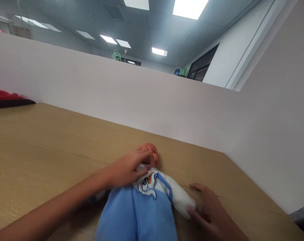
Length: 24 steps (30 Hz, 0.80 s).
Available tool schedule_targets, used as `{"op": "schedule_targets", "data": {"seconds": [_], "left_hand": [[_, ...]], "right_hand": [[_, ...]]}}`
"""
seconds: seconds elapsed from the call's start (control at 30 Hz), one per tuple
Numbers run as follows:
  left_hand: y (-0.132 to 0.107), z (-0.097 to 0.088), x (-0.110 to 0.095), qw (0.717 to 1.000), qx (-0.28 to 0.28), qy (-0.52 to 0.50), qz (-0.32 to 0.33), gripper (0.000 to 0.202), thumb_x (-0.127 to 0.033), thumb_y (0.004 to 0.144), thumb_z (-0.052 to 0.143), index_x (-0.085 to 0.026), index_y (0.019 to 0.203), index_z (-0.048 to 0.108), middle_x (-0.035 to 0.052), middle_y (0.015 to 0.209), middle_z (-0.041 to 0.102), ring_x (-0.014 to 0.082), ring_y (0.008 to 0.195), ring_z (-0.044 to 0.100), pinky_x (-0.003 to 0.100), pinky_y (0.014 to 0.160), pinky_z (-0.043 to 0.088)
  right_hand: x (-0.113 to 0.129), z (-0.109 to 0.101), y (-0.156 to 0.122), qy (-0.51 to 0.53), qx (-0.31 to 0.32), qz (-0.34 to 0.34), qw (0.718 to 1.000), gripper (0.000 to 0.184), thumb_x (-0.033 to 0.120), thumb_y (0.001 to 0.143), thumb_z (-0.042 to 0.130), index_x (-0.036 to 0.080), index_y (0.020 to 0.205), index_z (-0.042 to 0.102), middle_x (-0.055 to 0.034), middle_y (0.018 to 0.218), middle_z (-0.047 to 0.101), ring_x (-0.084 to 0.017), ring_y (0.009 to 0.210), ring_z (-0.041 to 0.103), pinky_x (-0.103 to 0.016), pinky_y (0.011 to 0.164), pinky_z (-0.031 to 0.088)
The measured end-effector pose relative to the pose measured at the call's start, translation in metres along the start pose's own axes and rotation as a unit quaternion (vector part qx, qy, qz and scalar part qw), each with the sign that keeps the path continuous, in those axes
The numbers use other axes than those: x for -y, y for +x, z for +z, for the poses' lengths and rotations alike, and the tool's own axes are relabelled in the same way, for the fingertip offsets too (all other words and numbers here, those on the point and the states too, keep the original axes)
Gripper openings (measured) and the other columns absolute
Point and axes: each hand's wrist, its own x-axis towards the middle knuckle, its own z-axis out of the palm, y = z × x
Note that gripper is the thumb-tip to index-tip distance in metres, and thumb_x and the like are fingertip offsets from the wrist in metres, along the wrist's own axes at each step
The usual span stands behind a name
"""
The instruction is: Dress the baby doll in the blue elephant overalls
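A baby doll (pixel 151 147) lies on its back on the brown tabletop, its head toward the white wall. It wears a blue and white romper (pixel 141 211) with an animal face stitched on the chest. At the collar, my left hand (pixel 131 167) has its bent fingers and thumb closed on the white cloth; it is slightly blurred and covers part of the doll's face and neck. My right hand (pixel 209 211) is beside the white sleeve (pixel 179 197) on the right, fingers apart, the thumb touching the cuff. The doll's other arm is mostly hidden under my left forearm.
A low white partition (pixel 131 93) borders the far side of the brown table (pixel 54 144), and a white wall rises on the right. Something red and black (pixel 10 98) lies at the far left. A dark grey item (pixel 303 214) shows at the right edge.
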Motion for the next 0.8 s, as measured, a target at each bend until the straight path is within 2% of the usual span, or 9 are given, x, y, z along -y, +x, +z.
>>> {"op": "schedule_targets", "data": {"seconds": [0.07, 0.1, 0.2, 0.27, 0.37, 0.43, 0.53, 0.63, 0.8], "left_hand": [[0.012, 0.025, -0.02, 0.988, 0.036, 0.148, 0.038, 0.015, -0.026, 0.101, 0.064, -0.019, 0.113, 0.067, 0.0118, 0.118, 0.069, 0.0328, 0.116, 0.059, 0.048, 0.109, 0.04], [0.018, 0.038, -0.025, 0.975, 0.054, 0.212, 0.04, 0.02, -0.028, 0.097, 0.071, -0.017, 0.114, 0.068, 0.0145, 0.117, 0.07, 0.0362, 0.116, 0.06, 0.051, 0.106, 0.042], [0.034, 0.071, -0.024, 0.941, 0.11, 0.317, 0.039, 0.023, -0.034, 0.094, 0.075, -0.013, 0.103, 0.072, 0.0179, 0.105, 0.074, 0.0381, 0.102, 0.066, 0.05, 0.087, 0.049], [0.04, 0.083, -0.016, 0.934, 0.116, 0.332, 0.053, 0.017, -0.032, 0.096, 0.073, -0.015, 0.1, 0.072, 0.0151, 0.099, 0.074, 0.0353, 0.095, 0.067, 0.047, 0.081, 0.048], [0.04, 0.086, -0.01, 0.934, 0.113, 0.315, 0.125, 0.011, -0.031, 0.101, 0.068, -0.022, 0.107, 0.067, 0.0069, 0.099, 0.075, 0.0288, 0.089, 0.068, 0.043, 0.076, 0.045], [0.038, 0.083, -0.012, 0.935, 0.106, 0.296, 0.163, 0.011, -0.031, 0.1, 0.067, -0.025, 0.108, 0.064, 0.0036, 0.097, 0.073, 0.0259, 0.086, 0.069, 0.041, 0.073, 0.044], [0.036, 0.078, -0.019, 0.945, 0.077, 0.261, 0.184, 0.017, -0.027, 0.086, 0.071, -0.024, 0.101, 0.063, 0.0014, 0.087, 0.07, 0.0235, 0.078, 0.067, 0.041, 0.07, 0.041], [0.035, 0.073, -0.024, 0.958, 0.037, 0.2, 0.203, 0.024, -0.024, 0.074, 0.067, -0.023, 0.098, 0.063, 0.0022, 0.087, 0.07, 0.0226, 0.076, 0.065, 0.039, 0.069, 0.039], [0.032, 0.067, -0.025, 0.98, -0.013, 0.065, 0.187, 0.023, -0.021, 0.068, 0.064, -0.023, 0.091, 0.062, 0.0011, 0.083, 0.071, 0.0207, 0.075, 0.064, 0.036, 0.069, 0.038]], "right_hand": [[-0.014, -0.004, -0.018, 0.047, -0.023, 0.013, 0.999, 0.06, 0.052, 0.074, 0.08, 0.035, 0.131, 0.069, -0.0104, 0.13, 0.073, -0.037, 0.115, 0.07, -0.049, 0.097, 0.057], [-0.016, -0.005, -0.023, 0.062, -0.023, 0.028, 0.997, 0.056, 0.051, 0.073, 0.079, 0.035, 0.127, 0.072, -0.0105, 0.121, 0.077, -0.036, 0.108, 0.073, -0.048, 0.092, 0.059], [-0.011, -0.012, -0.024, 0.085, -0.001, 0.081, 0.993, 0.044, 0.052, 0.074, 0.08, 0.032, 0.112, 0.078, -0.0091, 0.095, 0.08, -0.03, 0.079, 0.075, -0.042, 0.072, 0.062], [-0.003, -0.018, -0.017, 0.131, -0.031, 0.094, 0.986, 0.045, 0.056, 0.074, 0.081, 0.03, 0.111, 0.075, -0.0095, 0.097, 0.079, -0.029, 0.079, 0.075, -0.04, 0.072, 0.064], [0.013, -0.023, -0.002, 0.233, -0.118, 0.082, 0.962, 0.052, 0.056, 0.075, 0.084, 0.027, 0.116, 0.067, -0.0128, 0.115, 0.077, -0.031, 0.107, 0.076, -0.039, 0.091, 0.065], [0.025, -0.02, 0.012, 0.288, -0.136, 0.061, 0.946, 0.055, 0.05, 0.074, 0.088, 0.027, 0.118, 0.064, -0.0137, 0.124, 0.075, -0.029, 0.117, 0.073, -0.037, 0.098, 0.063], [0.038, -0.003, 0.035, 0.343, -0.129, 0.025, 0.93, 0.053, 0.043, 0.074, 0.091, 0.025, 0.116, 0.063, -0.013, 0.122, 0.075, -0.025, 0.107, 0.075, -0.035, 0.092, 0.064], [0.042, 0.025, 0.048, 0.342, -0.09, -0.013, 0.935, 0.045, 0.037, 0.072, 0.093, 0.022, 0.106, 0.068, -0.0116, 0.109, 0.078, -0.024, 0.092, 0.075, -0.034, 0.081, 0.064], [0.037, 0.064, 0.039, 0.32, -0.092, -0.057, 0.941, 0.021, 0.027, 0.077, 0.084, 0.023, 0.093, 0.071, -0.0069, 0.101, 0.076, -0.023, 0.093, 0.07, -0.035, 0.086, 0.058]]}}
